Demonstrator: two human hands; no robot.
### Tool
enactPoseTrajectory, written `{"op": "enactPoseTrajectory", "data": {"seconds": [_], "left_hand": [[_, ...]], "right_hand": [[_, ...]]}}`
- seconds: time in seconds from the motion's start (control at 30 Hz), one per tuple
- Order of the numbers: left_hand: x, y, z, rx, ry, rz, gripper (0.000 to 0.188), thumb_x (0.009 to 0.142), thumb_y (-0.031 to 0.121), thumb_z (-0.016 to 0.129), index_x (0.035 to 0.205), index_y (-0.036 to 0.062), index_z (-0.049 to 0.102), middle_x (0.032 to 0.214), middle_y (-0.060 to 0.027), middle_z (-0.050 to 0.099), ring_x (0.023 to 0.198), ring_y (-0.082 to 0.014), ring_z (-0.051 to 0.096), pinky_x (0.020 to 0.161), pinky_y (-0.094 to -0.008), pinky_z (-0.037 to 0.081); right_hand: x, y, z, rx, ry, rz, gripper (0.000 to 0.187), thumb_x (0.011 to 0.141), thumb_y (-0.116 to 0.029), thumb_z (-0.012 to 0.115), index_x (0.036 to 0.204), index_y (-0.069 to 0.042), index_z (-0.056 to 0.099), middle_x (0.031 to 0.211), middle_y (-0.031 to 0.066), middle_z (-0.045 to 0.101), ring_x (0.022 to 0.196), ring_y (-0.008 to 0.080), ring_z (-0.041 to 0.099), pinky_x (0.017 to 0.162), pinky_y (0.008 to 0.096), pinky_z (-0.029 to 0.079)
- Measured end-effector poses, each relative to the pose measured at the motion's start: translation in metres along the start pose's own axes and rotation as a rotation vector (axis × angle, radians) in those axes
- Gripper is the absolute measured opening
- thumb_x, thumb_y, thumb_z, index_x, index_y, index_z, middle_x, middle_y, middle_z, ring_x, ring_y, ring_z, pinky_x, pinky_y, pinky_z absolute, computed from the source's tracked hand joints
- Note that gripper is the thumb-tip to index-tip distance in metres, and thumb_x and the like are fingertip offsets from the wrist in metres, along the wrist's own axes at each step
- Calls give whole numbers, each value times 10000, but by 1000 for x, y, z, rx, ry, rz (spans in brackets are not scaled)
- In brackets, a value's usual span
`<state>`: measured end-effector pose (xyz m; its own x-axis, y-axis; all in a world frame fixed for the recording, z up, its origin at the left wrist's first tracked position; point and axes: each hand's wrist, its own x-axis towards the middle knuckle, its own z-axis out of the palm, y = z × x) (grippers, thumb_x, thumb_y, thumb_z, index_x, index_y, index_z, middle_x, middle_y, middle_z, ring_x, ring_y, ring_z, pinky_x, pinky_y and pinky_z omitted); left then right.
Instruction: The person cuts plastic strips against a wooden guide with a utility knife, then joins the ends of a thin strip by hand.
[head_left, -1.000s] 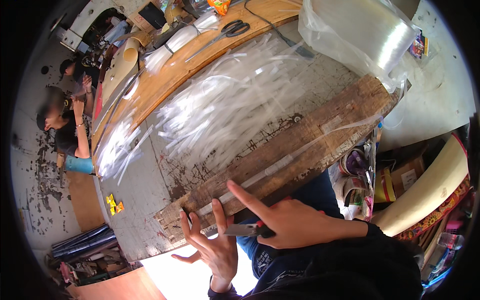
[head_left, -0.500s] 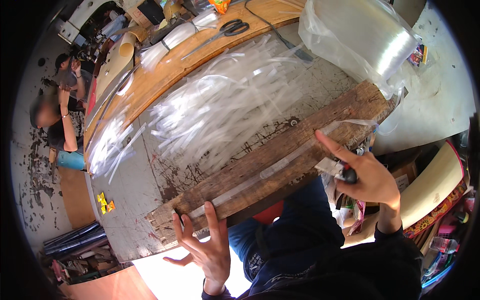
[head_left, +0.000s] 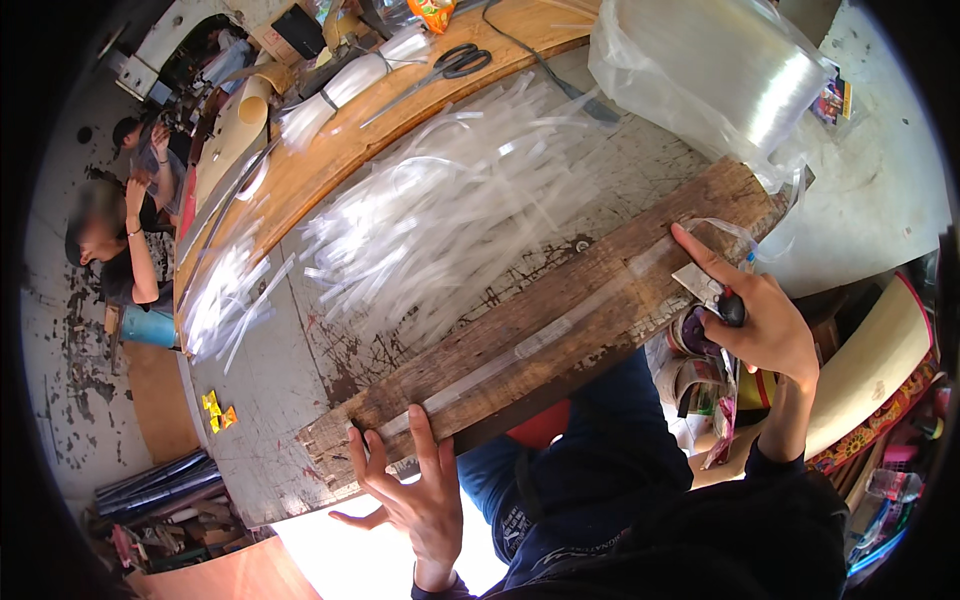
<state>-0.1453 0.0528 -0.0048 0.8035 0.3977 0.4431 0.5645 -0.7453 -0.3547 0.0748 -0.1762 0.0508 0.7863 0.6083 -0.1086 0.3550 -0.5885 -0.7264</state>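
Observation:
A worn wooden plank (head_left: 620, 240) lies slantwise along the table's near edge. On it a clear plastic strip (head_left: 470, 372) runs from my left hand up toward my right. My left hand (head_left: 420, 500) has its fingers spread, with the fingertips on the strip at the plank's left end. My right hand (head_left: 765, 320) grips a black-handled blade (head_left: 705, 288), its index finger stretched out onto the strip. Past that finger the strip loops toward a large roll of clear plastic strip (head_left: 710, 80) in a plastic bag.
Many cut strips (head_left: 440, 210) are heaped on the scratched table (head_left: 275, 420), beyond the plank. Behind them, black scissors (head_left: 445, 72) and a tied strip bundle (head_left: 345, 90) lie on a wooden board. Small yellow packets (head_left: 218, 410) sit at left. Another person (head_left: 135, 250) is at the far left.
My right hand, with the blade in it, has slid up and right along the plank. My left hand stays at the strip's end. The view has shifted slightly.

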Motion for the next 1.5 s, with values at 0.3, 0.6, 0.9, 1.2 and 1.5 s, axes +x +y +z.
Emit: {"op": "enactPoseTrajectory", "data": {"seconds": [0.3,0.6,0.9,1.2,1.5], "left_hand": [[1,3,4,26,19,-13,550,748,410,633,1251,273,458,1101,-161,457,1112,-324,485,907,-687,-64],[-5,2,6,-30,51,-33,605,715,288,663,1269,211,431,1218,-192,370,1152,-264,453,967,-618,-111],[-9,-3,15,-175,87,-19,586,701,230,659,1242,131,455,1275,-212,340,1162,-332,438,982,-605,-101],[-10,19,14,-380,45,-213,557,798,429,523,1302,255,365,1390,-255,120,1289,-464,100,1002,-613,-23],[65,90,-23,-612,127,145,371,748,429,586,1093,296,573,1269,-169,440,1207,-296,396,967,-650,-33]], "right_hand": [[5,6,-13,77,88,169,725,656,42,465,1320,-239,382,438,45,403,310,141,407,399,283,377],[5,20,-25,24,218,227,583,744,-14,508,1290,-203,431,444,-26,401,301,57,362,309,225,303],[6,19,-25,46,174,253,628,739,14,551,1304,-217,403,476,-18,418,368,63,391,374,226,344],[-15,14,-1,103,319,-119,464,730,37,533,1158,17,356,801,82,467,643,149,471,578,255,398],[-20,-32,23,-278,-25,-86,284,760,-93,612,943,29,433,655,169,557,599,359,570,509,398,450]]}}
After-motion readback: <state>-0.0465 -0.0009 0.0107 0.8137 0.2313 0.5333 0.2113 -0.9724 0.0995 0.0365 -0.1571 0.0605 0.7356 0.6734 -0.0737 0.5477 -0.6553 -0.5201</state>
